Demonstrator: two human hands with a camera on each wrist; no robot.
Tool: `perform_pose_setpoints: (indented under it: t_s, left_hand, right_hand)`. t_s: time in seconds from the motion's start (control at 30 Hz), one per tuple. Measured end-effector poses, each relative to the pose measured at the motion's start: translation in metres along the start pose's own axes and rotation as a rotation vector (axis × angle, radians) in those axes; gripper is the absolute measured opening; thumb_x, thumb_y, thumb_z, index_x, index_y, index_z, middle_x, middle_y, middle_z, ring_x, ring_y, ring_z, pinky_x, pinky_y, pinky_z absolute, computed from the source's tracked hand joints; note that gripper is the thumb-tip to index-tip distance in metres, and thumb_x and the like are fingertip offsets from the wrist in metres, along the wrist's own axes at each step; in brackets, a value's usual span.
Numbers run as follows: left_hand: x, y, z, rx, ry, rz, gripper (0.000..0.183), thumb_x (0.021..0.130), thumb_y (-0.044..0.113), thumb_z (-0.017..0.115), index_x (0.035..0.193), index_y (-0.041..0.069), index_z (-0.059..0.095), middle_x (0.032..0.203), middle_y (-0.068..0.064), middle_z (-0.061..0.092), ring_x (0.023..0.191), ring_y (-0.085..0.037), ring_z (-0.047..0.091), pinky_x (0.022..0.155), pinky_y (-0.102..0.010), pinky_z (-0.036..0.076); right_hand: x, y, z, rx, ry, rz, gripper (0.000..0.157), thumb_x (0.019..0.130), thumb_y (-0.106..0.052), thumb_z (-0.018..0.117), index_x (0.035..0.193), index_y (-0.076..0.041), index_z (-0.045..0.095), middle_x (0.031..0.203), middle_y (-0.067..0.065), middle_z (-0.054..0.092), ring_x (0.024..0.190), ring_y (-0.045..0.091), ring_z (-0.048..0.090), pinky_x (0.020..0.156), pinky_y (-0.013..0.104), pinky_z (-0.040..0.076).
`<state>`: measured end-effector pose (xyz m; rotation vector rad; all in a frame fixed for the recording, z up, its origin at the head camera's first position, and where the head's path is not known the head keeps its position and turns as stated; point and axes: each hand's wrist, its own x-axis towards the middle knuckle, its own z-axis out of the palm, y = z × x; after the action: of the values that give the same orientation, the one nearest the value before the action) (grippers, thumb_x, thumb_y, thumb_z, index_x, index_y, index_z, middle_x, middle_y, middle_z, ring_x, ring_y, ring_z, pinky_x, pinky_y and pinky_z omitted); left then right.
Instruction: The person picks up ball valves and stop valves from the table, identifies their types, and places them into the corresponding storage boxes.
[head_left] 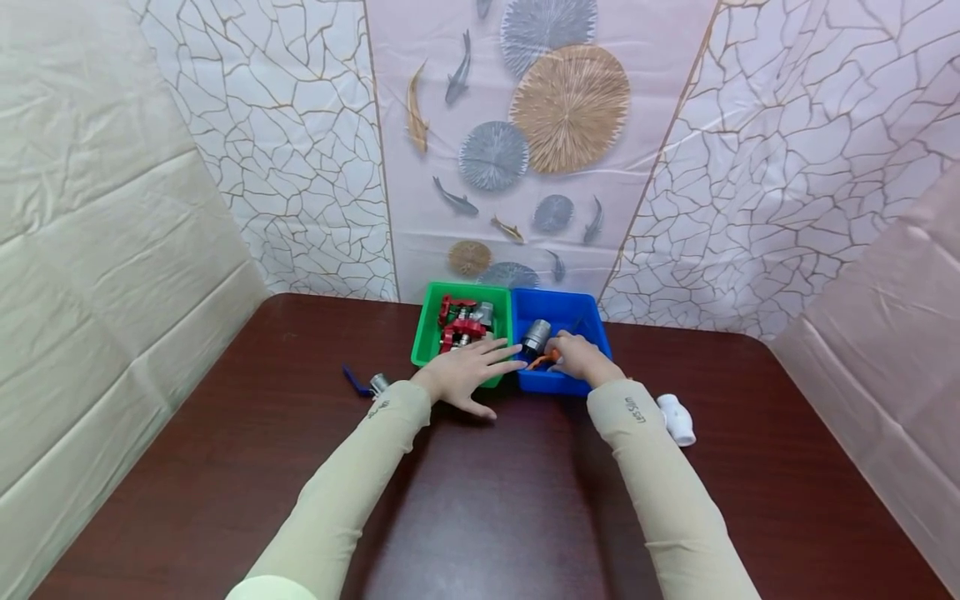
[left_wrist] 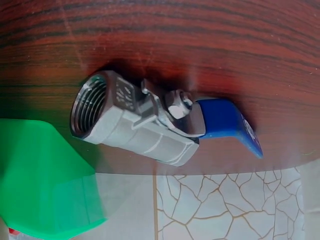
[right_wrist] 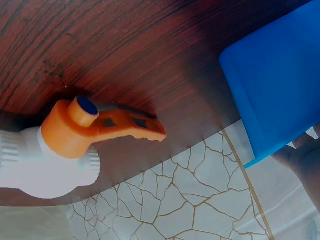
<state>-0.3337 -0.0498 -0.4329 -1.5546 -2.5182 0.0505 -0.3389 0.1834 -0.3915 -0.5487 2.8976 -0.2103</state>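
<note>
My left hand, fingers spread and straight, lies over the front edge of the green bin. Several red-handled metal valves fill that bin. Inside the blue bin, my right hand has its fingers curled at an orange handle and seems to pinch it; the fingers partly cover the piece. A grey cylindrical fitting lies beside them. In the right wrist view, part of the right hand shows at the blue bin's rim.
Left of the left forearm, a metal ball valve with a blue lever lies on the dark wooden table. Right of the right forearm is a white plastic valve with an orange handle. A patterned cloth wall stands behind the bins.
</note>
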Motion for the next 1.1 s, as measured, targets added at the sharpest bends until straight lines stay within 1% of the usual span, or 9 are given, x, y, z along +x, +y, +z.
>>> perform_pose_setpoints:
  t_s: [0.1,0.27,0.47,0.6,0.8,0.93,1.1]
  left_hand:
    - [0.001,0.001,-0.001,0.001,-0.005,-0.004,0.091,0.07,0.071,0.048,0.142,0.025,0.016,0.148,-0.002,0.014,0.136,-0.024,0.012,0.107,-0.044,0.021]
    - [0.003,0.001,-0.003,0.005,0.005,0.0,0.091,0.07,0.071,0.048,0.142,0.024,0.017,0.148,-0.003,0.014,0.136,-0.027,0.013,0.107,-0.045,0.022]
    - [0.004,0.001,-0.003,0.024,0.006,0.017,0.092,0.07,0.071,0.048,0.142,0.024,0.015,0.148,-0.004,0.014,0.136,-0.027,0.013,0.107,-0.044,0.022]
    - [0.005,0.0,-0.004,0.01,-0.002,0.023,0.092,0.071,0.07,0.049,0.142,0.024,0.014,0.148,-0.004,0.013,0.136,-0.027,0.013,0.107,-0.046,0.021]
    - [0.008,-0.001,-0.008,0.002,-0.012,0.035,0.09,0.072,0.067,0.05,0.142,0.022,0.015,0.148,-0.005,0.013,0.137,-0.026,0.009,0.108,-0.046,0.016]
    - [0.005,-0.001,-0.009,-0.001,-0.029,0.034,0.088,0.074,0.064,0.051,0.142,0.022,0.014,0.148,-0.006,0.013,0.136,-0.028,0.011,0.108,-0.048,0.015]
    - [0.0,0.004,-0.01,-0.014,-0.062,0.033,0.086,0.076,0.057,0.054,0.143,0.021,0.012,0.148,-0.007,0.013,0.135,-0.03,0.014,0.107,-0.05,0.016]
  right_hand:
    - [-0.002,0.001,-0.002,-0.041,0.007,-0.022,0.031,0.082,-0.019,0.062,0.11,-0.006,0.06,0.107,0.014,0.053,0.093,0.032,0.052,0.084,0.05,0.043]
    - [-0.004,0.001,-0.004,-0.092,0.026,-0.042,0.03,0.082,-0.02,0.061,0.11,-0.008,0.06,0.103,0.014,0.054,0.09,0.029,0.054,0.082,0.044,0.045]
    - [-0.008,-0.001,-0.005,-0.082,0.046,-0.036,0.032,0.083,-0.018,0.06,0.112,-0.005,0.059,0.099,0.015,0.054,0.085,0.026,0.054,0.079,0.041,0.047]
    - [-0.011,-0.001,-0.008,-0.092,0.058,-0.03,0.033,0.082,-0.019,0.061,0.112,-0.005,0.058,0.101,0.015,0.054,0.088,0.027,0.054,0.081,0.042,0.046]
    - [-0.015,0.001,-0.014,-0.103,0.067,-0.033,0.034,0.082,-0.019,0.061,0.113,-0.005,0.057,0.104,0.015,0.054,0.091,0.028,0.053,0.082,0.043,0.045]
    - [-0.017,0.0,-0.014,-0.094,0.075,-0.052,0.036,0.082,-0.019,0.061,0.115,-0.005,0.056,0.108,0.016,0.054,0.093,0.029,0.052,0.083,0.044,0.045]
    - [-0.021,0.005,-0.01,-0.1,0.13,-0.091,0.036,0.083,-0.02,0.061,0.115,-0.005,0.056,0.11,0.016,0.055,0.097,0.03,0.053,0.085,0.044,0.045]
